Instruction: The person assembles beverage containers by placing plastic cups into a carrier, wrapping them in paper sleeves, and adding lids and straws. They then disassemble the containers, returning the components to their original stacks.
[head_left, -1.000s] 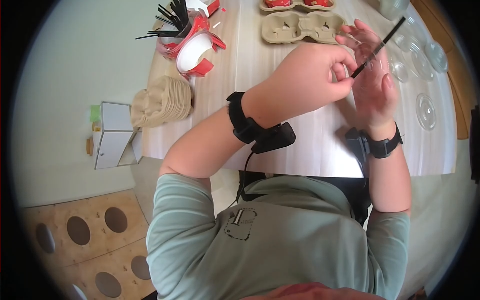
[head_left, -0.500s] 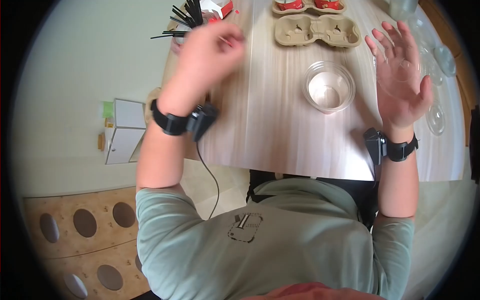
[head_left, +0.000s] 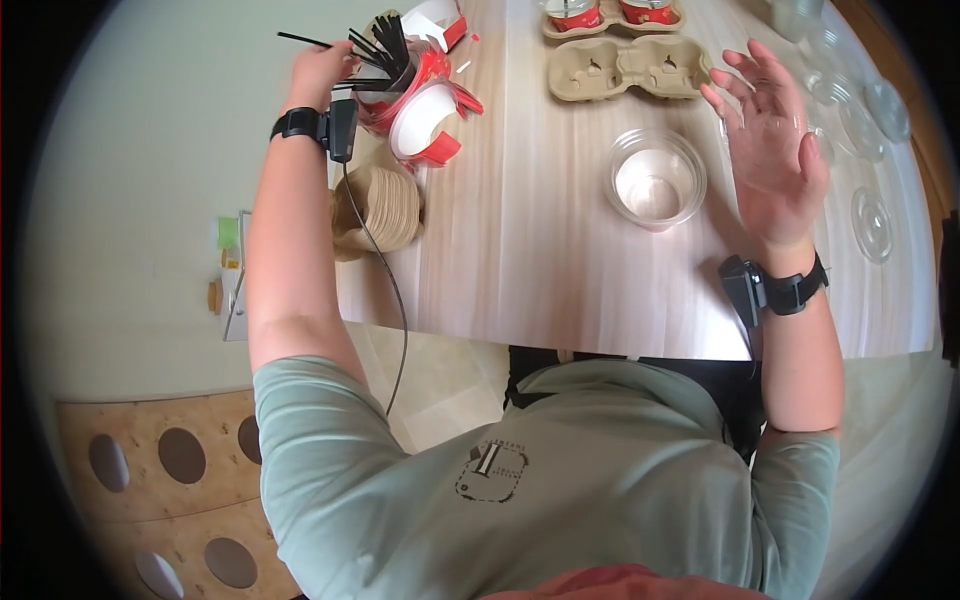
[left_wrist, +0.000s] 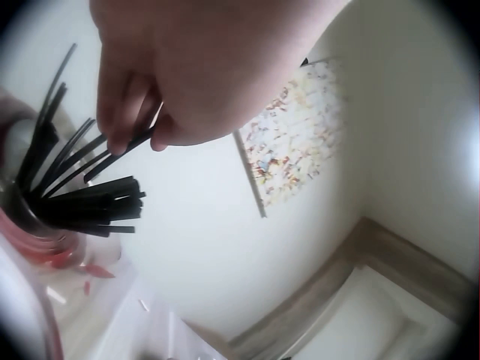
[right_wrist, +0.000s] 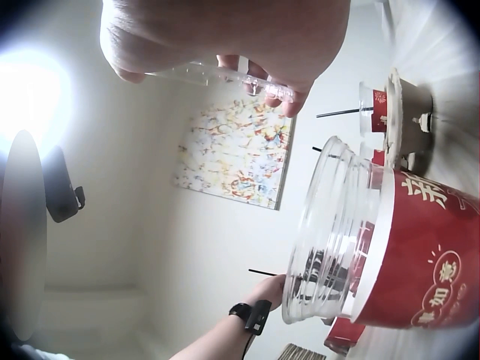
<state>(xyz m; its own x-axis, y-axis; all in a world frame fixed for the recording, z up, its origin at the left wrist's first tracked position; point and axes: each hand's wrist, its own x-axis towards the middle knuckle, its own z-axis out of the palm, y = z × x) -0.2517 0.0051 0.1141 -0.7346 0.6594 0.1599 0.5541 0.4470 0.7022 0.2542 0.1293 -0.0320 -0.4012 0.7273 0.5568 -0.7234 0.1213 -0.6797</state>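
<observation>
My left hand (head_left: 322,75) is at the far left, beside a bundle of black straws (head_left: 385,50) standing in a container. Between thumb and fingers it pinches a black straw (left_wrist: 120,156), whose other end sticks out to the left in the head view. My right hand (head_left: 775,150) is raised palm up, holding a clear plastic lid (right_wrist: 214,75) with bent fingers at its edge. Just left of that hand a clear cup (head_left: 655,183) stands uncovered on the table; the right wrist view shows its red printed sleeve (right_wrist: 420,247).
A cardboard cup carrier (head_left: 628,70) lies behind the cup; another beyond it holds red cups (head_left: 572,15). Stacked carriers (head_left: 385,210) and red-and-white sleeves (head_left: 425,125) are at the left. Clear lids (head_left: 872,225) lie along the right edge. A cable hangs from my left wrist.
My left hand has gone from beside the right hand, where it held a black straw, to the straw bundle at far left. The cup came into sight. My right hand shifted slightly, still with the lid.
</observation>
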